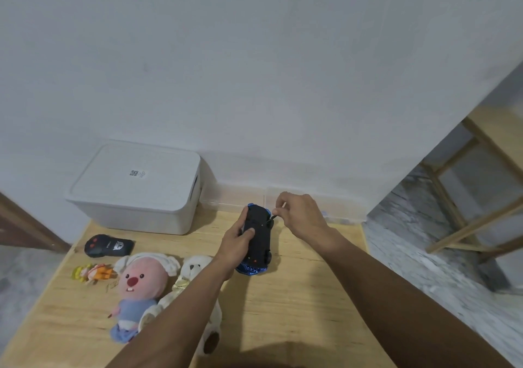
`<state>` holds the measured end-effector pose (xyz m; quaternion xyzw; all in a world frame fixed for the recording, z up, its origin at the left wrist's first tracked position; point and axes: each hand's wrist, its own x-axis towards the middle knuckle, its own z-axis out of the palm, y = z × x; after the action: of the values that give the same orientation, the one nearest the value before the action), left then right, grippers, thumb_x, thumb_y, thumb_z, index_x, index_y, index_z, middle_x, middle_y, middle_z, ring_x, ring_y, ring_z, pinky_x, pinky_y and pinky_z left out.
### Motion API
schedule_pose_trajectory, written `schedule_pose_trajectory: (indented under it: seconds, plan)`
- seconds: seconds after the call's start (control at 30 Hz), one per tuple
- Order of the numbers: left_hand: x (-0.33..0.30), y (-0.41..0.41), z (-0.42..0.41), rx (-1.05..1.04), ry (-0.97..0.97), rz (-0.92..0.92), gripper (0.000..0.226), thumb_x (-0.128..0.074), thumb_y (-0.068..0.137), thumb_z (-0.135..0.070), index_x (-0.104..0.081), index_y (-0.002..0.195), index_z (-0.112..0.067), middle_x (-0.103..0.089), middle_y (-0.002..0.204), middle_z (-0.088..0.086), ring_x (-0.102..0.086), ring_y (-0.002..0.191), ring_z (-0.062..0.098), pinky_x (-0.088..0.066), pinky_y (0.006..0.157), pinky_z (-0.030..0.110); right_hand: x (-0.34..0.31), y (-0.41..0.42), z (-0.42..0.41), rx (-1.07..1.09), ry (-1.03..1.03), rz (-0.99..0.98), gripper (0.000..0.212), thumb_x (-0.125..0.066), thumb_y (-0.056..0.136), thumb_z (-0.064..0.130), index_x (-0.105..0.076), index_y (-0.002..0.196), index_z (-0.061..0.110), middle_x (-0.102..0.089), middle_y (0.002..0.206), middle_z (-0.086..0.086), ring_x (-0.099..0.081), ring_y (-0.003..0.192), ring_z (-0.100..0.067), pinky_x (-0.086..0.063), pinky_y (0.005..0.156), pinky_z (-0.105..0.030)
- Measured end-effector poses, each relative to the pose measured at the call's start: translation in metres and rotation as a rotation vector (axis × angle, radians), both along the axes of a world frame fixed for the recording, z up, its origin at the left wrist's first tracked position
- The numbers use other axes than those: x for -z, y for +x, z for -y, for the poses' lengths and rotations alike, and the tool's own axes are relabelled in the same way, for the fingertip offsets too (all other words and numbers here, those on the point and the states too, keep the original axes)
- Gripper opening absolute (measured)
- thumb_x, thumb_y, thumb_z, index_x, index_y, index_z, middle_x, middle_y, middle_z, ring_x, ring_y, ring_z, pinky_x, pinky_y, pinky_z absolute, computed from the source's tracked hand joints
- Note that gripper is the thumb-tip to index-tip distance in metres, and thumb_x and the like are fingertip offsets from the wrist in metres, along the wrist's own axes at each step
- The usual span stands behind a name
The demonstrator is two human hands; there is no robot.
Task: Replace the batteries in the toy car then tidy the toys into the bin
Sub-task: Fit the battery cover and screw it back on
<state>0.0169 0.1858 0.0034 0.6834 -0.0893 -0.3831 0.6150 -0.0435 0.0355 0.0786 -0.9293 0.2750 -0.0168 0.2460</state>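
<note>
A blue toy car lies upside down on the wooden table, its black underside facing up. My left hand grips the car's left side, thumb lying on the underside. My right hand pinches a thin screwdriver whose tip touches the car's far right corner. A white lidded bin stands at the back left, its lid on.
A black remote control lies in front of the bin. A small orange doll, a pink plush and a white teddy bear lie at the left, partly under my left forearm. A wooden frame stands at right.
</note>
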Motion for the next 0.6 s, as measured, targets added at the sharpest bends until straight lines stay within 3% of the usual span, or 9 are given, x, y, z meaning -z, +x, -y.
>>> schedule_pose_trajectory:
  seconds: [0.17, 0.33, 0.43, 0.5, 0.6]
  plan:
    - [0.0027, 0.0011, -0.0019, -0.002, 0.005, -0.013, 0.057, -0.044, 0.100, -0.012, -0.030, 0.149, -0.039, -0.058, 0.126, -0.003, -0.060, 0.101, 0.012, -0.051, 0.076, 0.024, 0.0024, -0.0011, 0.0015, -0.037, 0.002, -0.023, 0.014, -0.060, 0.094, 0.012, -0.073, 0.099, 0.009, -0.071, 0.094, -0.010, -0.065, 0.087, -0.025, -0.054, 0.078, -0.036]
    - [0.0028, 0.0000, -0.0005, 0.019, 0.000, -0.009, 0.057, -0.044, 0.101, -0.013, -0.030, 0.149, -0.040, -0.058, 0.131, -0.001, -0.059, 0.106, 0.016, -0.051, 0.079, 0.024, 0.0003, -0.0018, -0.0030, -0.040, -0.224, -0.154, 0.040, -0.040, 0.102, 0.037, -0.059, 0.080, 0.009, -0.062, 0.079, -0.010, -0.053, 0.073, -0.028, -0.038, 0.064, -0.032]
    - [0.0030, -0.0005, -0.0006, 0.024, 0.003, -0.014, 0.057, -0.044, 0.101, -0.012, -0.030, 0.149, -0.040, -0.060, 0.127, -0.002, -0.062, 0.101, 0.013, -0.051, 0.073, 0.021, 0.0023, 0.0016, -0.0013, 0.016, -0.188, -0.156, 0.046, -0.043, 0.100, 0.041, -0.052, 0.066, 0.012, -0.055, 0.069, -0.007, -0.051, 0.067, -0.026, -0.037, 0.060, -0.032]
    - [0.0038, -0.0005, -0.0012, 0.023, 0.002, -0.026, 0.057, -0.043, 0.101, -0.011, -0.030, 0.148, -0.041, -0.063, 0.119, -0.007, -0.063, 0.098, 0.013, -0.052, 0.069, 0.019, 0.0033, 0.0051, 0.0009, 0.037, -0.092, -0.128, 0.039, -0.054, 0.096, 0.035, -0.061, 0.068, 0.010, -0.063, 0.073, -0.008, -0.058, 0.071, -0.027, -0.044, 0.062, -0.033]
    - [0.0042, 0.0001, -0.0014, 0.024, 0.004, -0.035, 0.057, -0.043, 0.101, -0.011, -0.031, 0.148, -0.040, -0.062, 0.112, -0.012, -0.063, 0.098, 0.014, -0.052, 0.068, 0.019, 0.0024, 0.0061, 0.0021, 0.045, -0.021, -0.047, 0.014, -0.063, 0.092, 0.022, -0.070, 0.089, 0.011, -0.069, 0.088, -0.007, -0.062, 0.084, -0.024, -0.049, 0.072, -0.032]
